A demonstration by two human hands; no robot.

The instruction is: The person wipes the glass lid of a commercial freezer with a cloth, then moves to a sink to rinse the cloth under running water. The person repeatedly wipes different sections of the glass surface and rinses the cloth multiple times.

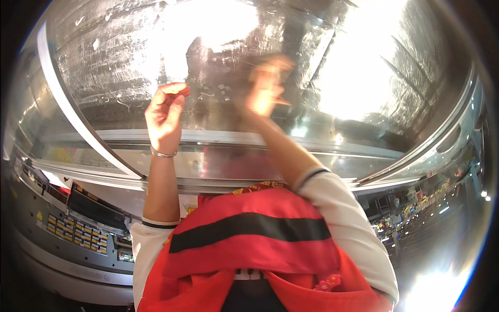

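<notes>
Both my hands are over a shiny metal surface (218,74) inside a glass-fronted case with a pale frame. My left hand (165,113), with a bracelet at the wrist, has its fingers curled and the thumb close to the index finger; whether something small is pinched there I cannot tell. My right hand (269,85) is blurred by motion, and something thin and brownish seems to show beside its fingers. Small pale scraps (206,94) lie on the metal between and around the hands. A red apron with a black band (249,230) covers my front.
The case's metal front rail (218,136) runs between me and the surface. A pale upright frame strip (70,101) curves at the left. Behind at lower left stands a scale-like machine with a keypad (78,234). A lit shop floor (425,234) lies at right.
</notes>
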